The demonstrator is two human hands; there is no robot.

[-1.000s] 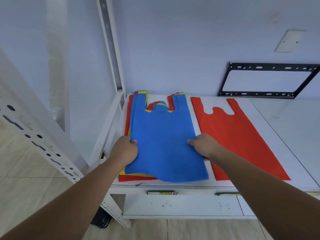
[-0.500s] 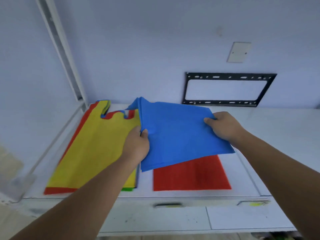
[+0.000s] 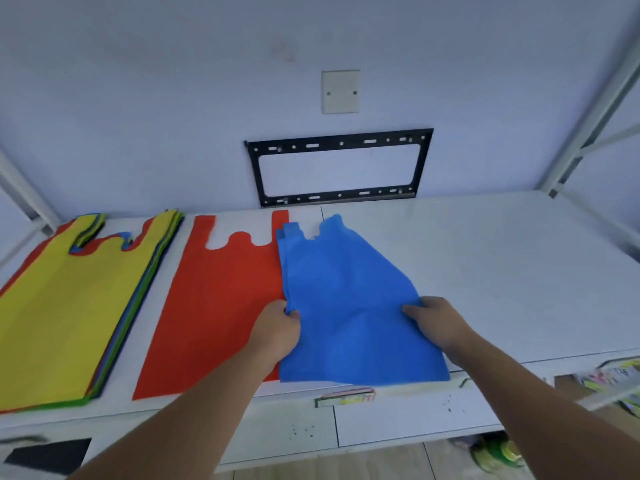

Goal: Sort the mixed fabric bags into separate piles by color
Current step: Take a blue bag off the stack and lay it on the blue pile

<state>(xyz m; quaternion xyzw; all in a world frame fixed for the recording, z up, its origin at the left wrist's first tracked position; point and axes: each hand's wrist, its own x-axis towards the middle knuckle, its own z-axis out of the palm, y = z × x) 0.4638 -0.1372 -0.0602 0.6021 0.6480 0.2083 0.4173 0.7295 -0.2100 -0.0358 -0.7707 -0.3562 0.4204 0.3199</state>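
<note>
A blue fabric bag (image 3: 349, 306) lies slightly rumpled on the white shelf top (image 3: 502, 265), its left edge overlapping a flat red bag (image 3: 214, 299). My left hand (image 3: 277, 330) pinches the blue bag's left edge. My right hand (image 3: 436, 322) grips its right edge. At the far left sits the mixed stack of bags (image 3: 69, 306) with a yellow one on top; red, blue and green edges show beneath it.
A black metal bracket (image 3: 339, 168) and a white wall plate (image 3: 341, 91) hang on the back wall. White rack posts (image 3: 588, 109) rise at the right. Packets and coloured items (image 3: 616, 375) lie on a lower level at the right edge.
Both hands lifted the blue bag off the mixed stack, carried it rightward over the red bag, and lowered it onto the shelf at the red bag's right side. A yellow bag now tops the stack.
</note>
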